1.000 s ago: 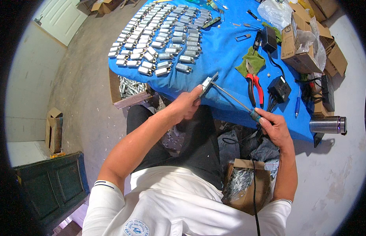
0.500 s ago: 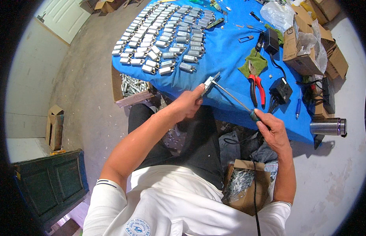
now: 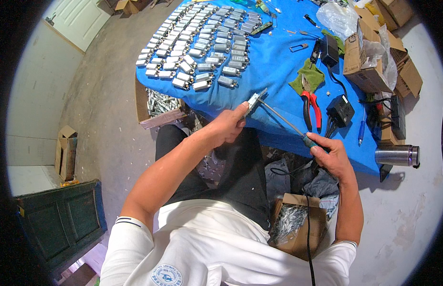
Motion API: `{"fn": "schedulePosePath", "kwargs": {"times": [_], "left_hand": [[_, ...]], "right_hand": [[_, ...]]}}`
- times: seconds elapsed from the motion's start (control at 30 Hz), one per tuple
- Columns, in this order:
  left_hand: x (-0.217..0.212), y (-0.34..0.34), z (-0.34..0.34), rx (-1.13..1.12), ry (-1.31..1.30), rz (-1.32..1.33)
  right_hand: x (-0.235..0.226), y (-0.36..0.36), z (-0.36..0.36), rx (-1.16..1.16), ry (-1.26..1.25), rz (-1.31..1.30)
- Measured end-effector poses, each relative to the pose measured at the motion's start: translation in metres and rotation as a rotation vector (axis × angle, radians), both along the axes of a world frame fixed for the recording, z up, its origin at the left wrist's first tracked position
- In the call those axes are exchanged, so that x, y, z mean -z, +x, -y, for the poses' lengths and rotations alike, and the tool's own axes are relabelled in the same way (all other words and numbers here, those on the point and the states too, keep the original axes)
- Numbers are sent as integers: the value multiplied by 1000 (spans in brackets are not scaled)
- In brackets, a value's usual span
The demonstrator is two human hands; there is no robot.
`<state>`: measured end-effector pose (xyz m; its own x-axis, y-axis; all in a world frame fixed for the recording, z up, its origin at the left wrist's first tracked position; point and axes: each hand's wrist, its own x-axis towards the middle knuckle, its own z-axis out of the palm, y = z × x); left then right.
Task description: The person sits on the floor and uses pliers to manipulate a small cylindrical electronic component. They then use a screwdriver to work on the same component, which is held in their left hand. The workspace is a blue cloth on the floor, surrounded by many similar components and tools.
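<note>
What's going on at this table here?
One person is working with both hands at a table covered in blue cloth. The left grip holds a small silvery part by the table's near edge. The right grip holds a thin-shafted tool, its tip at or very near that part. Rows of silvery metal pieces lie farther left, and red-handled pliers rest to the right, partly on a green rag.

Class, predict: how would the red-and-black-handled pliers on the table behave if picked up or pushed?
The pliers look metal-headed, so they are probably fairly heavy for their size. Their spread handles suggest they could hinge closed when squeezed. Pushed, they might drag the soft-looking green cloth under their tip.
</note>
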<state>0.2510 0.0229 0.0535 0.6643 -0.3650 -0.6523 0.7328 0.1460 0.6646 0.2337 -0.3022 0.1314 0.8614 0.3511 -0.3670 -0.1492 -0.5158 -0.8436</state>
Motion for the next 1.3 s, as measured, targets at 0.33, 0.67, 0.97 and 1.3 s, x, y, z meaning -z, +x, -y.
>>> {"fn": "schedulePosePath", "kwargs": {"times": [0.33,0.67,0.97,1.3], "left_hand": [[2,-1,1,-28,-81,-62],[-2,1,1,-56,-84,-102],[-3,0,0,-47,-95,-89],[4,1,-1,-76,-224,-140]], "right_hand": [[16,-30,-20,41,-92,396],[5,-68,-37,46,-146,498],[10,-67,-39,62,-121,510],[5,-69,-43,125,-72,309]]}}
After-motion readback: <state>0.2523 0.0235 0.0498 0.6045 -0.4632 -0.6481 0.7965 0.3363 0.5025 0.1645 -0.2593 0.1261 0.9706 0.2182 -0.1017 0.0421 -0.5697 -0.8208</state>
